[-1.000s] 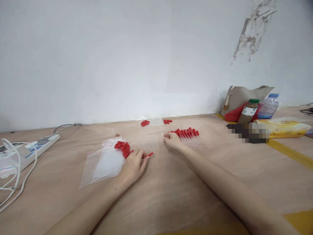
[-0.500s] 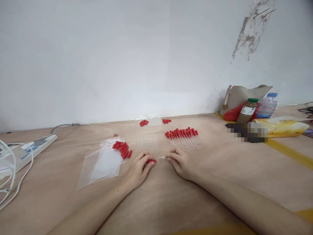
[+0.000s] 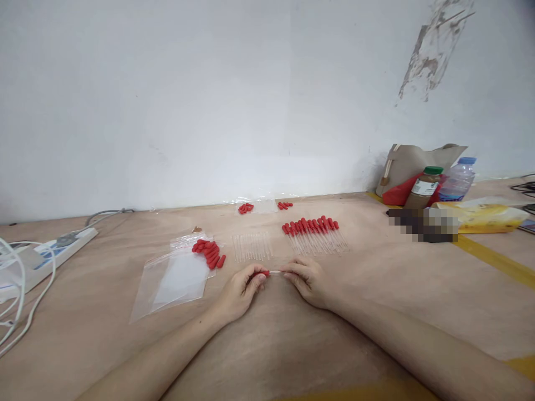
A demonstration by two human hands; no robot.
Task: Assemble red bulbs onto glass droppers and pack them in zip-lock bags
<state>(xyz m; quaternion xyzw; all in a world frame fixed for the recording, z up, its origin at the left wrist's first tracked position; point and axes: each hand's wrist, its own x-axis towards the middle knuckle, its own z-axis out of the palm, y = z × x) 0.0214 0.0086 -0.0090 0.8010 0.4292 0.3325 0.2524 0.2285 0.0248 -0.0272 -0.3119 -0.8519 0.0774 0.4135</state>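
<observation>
My left hand (image 3: 244,287) is closed on a red rubber dropper bulb (image 3: 267,273), most of it hidden by the fingers. Pinched in my right hand (image 3: 307,281) is a clear glass dropper tube (image 3: 276,272), its end meeting the bulb's mouth; whether it sits inside I cannot tell. Beyond my hands lies a row of bare glass tubes (image 3: 252,246). Right of that row, several droppers with red bulbs fitted (image 3: 311,231) lie side by side. Loose red bulbs (image 3: 209,253) are heaped on clear plastic bags (image 3: 173,284) to the left.
By the wall, two small groups of red bulbs (image 3: 246,208) lie with clear plastic. A white power strip (image 3: 62,256) with cables is at far left. At right stand a grey bag (image 3: 401,161), a green-capped bottle (image 3: 424,189), a clear bottle (image 3: 457,181) and a yellow packet (image 3: 480,217).
The gap between bulb and tube has closed: my left hand has shifted slightly right with the bulb, which now meets the tube end. My right hand has barely moved.
</observation>
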